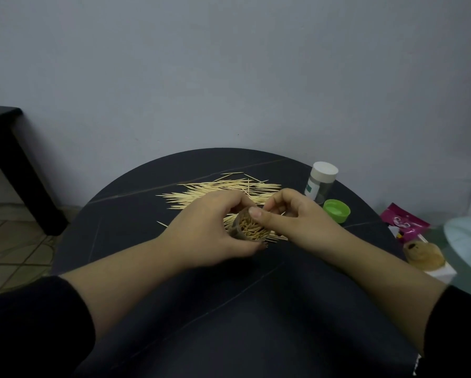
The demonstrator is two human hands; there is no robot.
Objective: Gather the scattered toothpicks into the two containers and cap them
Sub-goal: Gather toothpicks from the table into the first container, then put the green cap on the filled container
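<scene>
Left hand [209, 227] wraps the open container [238, 227] at table [174, 309] centre, fingers curled round its wall; it's tilted, mouth facing up toward me, packed with sticks along its axis. Right hand [297, 216]: thumb on the mouth, fingers curled, can't tell if it's pinching any. Loose toothpicks [218, 190] lie at 12 o'clock, long axes mostly 9-to-3. Second container [321, 184] stands upright at 2 o'clock, white cap on, green cap [336, 210] just beside it, hollow side up

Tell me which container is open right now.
The container the left hand grips, packed with toothpicks; the other container stands behind, white cap on.
</scene>
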